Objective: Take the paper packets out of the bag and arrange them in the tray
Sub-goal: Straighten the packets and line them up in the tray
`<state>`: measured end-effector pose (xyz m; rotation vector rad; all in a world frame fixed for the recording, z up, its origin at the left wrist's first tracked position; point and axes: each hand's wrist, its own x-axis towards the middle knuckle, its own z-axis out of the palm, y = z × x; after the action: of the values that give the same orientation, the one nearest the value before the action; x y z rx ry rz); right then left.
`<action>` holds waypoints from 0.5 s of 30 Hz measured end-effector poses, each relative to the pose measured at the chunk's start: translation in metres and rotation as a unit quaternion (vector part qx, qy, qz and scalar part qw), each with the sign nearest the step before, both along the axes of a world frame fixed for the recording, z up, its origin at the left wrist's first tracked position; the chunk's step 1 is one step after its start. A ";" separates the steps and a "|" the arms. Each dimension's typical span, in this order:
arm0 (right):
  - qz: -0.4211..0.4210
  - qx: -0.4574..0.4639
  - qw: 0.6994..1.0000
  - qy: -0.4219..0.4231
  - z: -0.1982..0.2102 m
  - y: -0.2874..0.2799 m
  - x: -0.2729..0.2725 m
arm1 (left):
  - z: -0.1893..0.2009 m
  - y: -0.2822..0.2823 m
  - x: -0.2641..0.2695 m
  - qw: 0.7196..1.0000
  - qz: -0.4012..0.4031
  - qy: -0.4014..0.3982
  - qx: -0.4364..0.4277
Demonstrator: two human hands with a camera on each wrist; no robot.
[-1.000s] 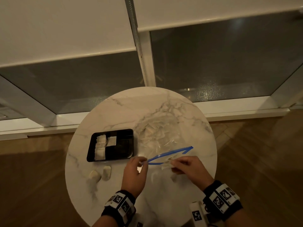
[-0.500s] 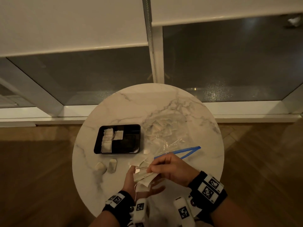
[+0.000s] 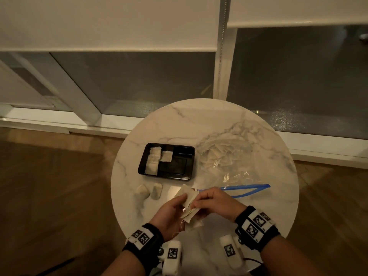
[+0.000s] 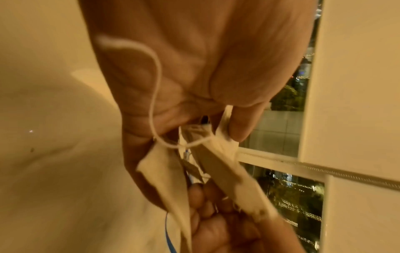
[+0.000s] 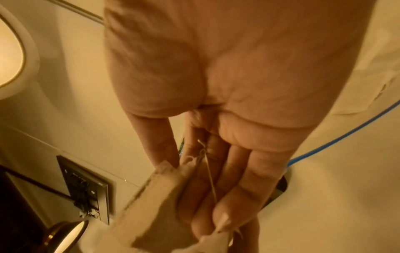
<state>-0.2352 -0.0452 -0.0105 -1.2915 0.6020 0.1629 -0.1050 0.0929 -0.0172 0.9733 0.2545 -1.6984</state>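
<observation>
Both hands hold a small bunch of beige paper packets [image 3: 189,204] above the near part of the round marble table [image 3: 258,206]. My left hand [image 3: 175,210] grips the bunch from the left; the packets [image 4: 218,164] and a loose white string show between its thumb and fingers. My right hand [image 3: 207,202] pinches a packet [image 5: 155,202] from the right. The clear zip bag [image 3: 229,160] with a blue seal lies on the table's right half, packets still inside. The black tray [image 3: 185,156] at centre-left holds several packets [image 3: 153,162] along its left side.
Two loose packets [image 3: 149,191] lie on the table in front of the tray. The table stands close to a low window frame [image 3: 219,76]; wooden floor surrounds it. A wall socket plate [image 5: 86,188] shows in the right wrist view.
One second ago the hands were at the bag's blue mouth. They have since drawn a bunch of packets out and brought it toward me, now gripping it together.
</observation>
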 end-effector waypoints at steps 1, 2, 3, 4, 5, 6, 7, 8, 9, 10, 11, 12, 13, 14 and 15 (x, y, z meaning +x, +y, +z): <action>0.013 -0.009 1.000 0.004 -0.001 0.003 0.006 | -0.003 0.003 0.002 1.000 0.001 -0.026 0.000; 0.024 -0.018 1.000 0.006 -0.001 0.005 0.011 | -0.006 0.006 0.005 0.999 0.004 -0.054 0.005; 0.032 -0.023 0.999 0.008 -0.001 0.009 0.018 | -0.010 0.009 0.009 0.997 0.009 -0.074 0.006; 0.032 -0.024 0.999 0.011 -0.001 0.010 0.022 | -0.009 0.011 0.012 0.996 0.013 -0.089 0.008; 0.026 -0.021 0.999 0.014 -0.001 0.012 0.027 | -0.011 0.013 0.017 0.995 0.017 -0.100 0.015; 0.012 -0.014 1.000 0.017 -0.001 0.015 0.033 | -0.014 0.015 0.024 0.994 0.023 -0.104 0.024; -0.007 -0.006 1.000 0.019 -0.002 0.017 0.037 | -0.018 0.018 0.031 0.993 0.034 -0.107 0.036; -0.027 0.003 0.999 0.022 -0.003 0.019 0.041 | -0.021 0.021 0.038 0.992 0.048 -0.107 0.048; -0.051 0.013 0.998 0.023 -0.004 0.020 0.043 | -0.025 0.024 0.044 0.990 0.062 -0.108 0.060; -0.073 0.020 0.997 0.024 -0.006 0.021 0.045 | -0.027 0.025 0.050 0.989 0.074 -0.108 0.069; -0.090 0.024 0.995 0.026 -0.008 0.023 0.048 | -0.029 0.028 0.057 0.988 0.081 -0.108 0.074; -0.103 0.023 0.994 0.028 -0.008 0.025 0.050 | -0.028 0.030 0.061 0.987 0.086 -0.111 0.077; -0.113 0.018 0.993 0.033 -0.010 0.027 0.054 | -0.029 0.032 0.068 0.987 0.089 -0.113 0.074; -0.119 0.010 0.992 0.037 -0.010 0.029 0.057 | -0.028 0.033 0.072 0.987 0.088 -0.115 0.068; -0.123 0.006 0.991 0.041 -0.011 0.032 0.060 | -0.028 0.034 0.076 0.987 0.086 -0.119 0.062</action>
<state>-0.1748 -0.0131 -0.0216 -1.1911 0.8247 0.0160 -0.0286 0.1269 -0.0454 1.2013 0.2797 -1.4080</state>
